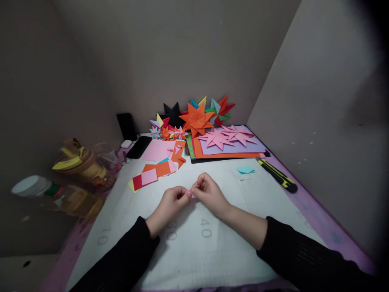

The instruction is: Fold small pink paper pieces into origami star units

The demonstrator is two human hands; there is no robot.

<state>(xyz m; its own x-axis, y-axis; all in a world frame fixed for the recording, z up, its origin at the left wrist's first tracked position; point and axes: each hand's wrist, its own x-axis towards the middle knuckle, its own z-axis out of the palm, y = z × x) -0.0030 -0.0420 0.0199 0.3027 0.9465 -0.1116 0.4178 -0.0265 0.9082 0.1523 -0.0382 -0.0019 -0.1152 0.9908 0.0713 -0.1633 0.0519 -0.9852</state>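
Observation:
Between my fingertips, over the middle of the white mat, is a small piece of pink paper [190,193]; most of it is covered by the fingers, so its folds cannot be made out. My left hand [174,202] pinches it between thumb and forefinger from the left. From the other side my right hand [209,194] pinches its right edge, with the other fingers curled. A folded light-blue paper piece [246,170] lies beyond my right hand. Left of centre, beyond my left hand, are loose squares in pink [149,177], red [137,182] and orange [162,168].
Folded paper stars, an orange one [197,118] among them, lean on the back wall. Two pink stars [216,139] rest on stacked coloured sheets [225,155]. A yellow-black cutter [278,175] lies right. Phones [139,147], a bottle [82,200] and a cup [88,166] stand or lie left.

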